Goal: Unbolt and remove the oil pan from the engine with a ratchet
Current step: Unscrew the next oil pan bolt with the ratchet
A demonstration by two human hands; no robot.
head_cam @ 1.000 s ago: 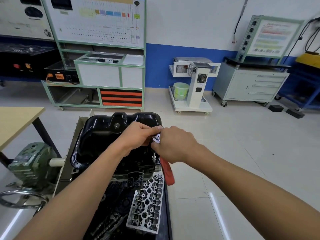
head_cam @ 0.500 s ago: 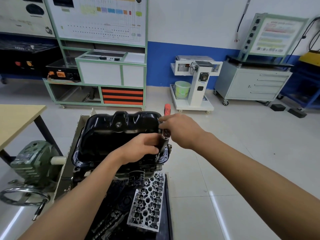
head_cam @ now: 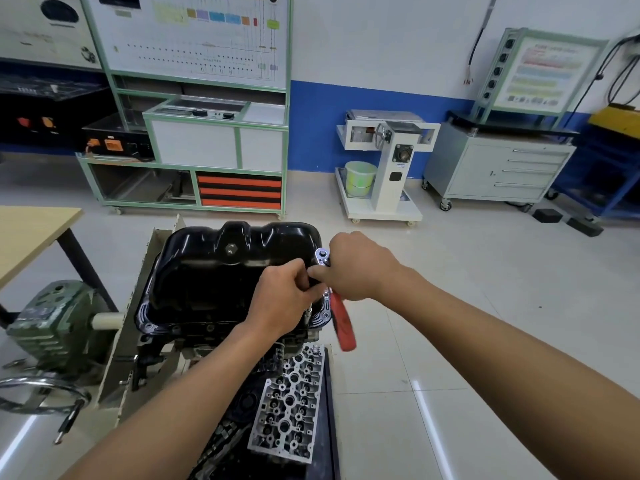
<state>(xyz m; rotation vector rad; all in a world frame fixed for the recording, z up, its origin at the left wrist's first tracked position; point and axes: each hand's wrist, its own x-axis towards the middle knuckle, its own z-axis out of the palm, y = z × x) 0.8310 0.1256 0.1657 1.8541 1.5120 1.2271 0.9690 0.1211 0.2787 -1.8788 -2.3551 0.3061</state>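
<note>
2 hands on the ratchet (head_cam: 341,323) at the pan's (head_cam: 207,271) right flange.
The right hand (head_cam: 360,268) grips the red-handled ratchet near its head. The left hand (head_cam: 280,299) curls round the extension (head_cam: 309,312) standing on the flange. The pan sits on the engine (head_cam: 214,337). The chart (head_cam: 201,36) print is too small to read.

No legible txt — all blurred.

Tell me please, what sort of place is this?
Probably an automotive training workshop: a glossy black metal oil pan sits on an engine, a green-framed board with a wiring diagram stands behind, and a grey wheeled drawer cabinet stands by the wall.
</note>
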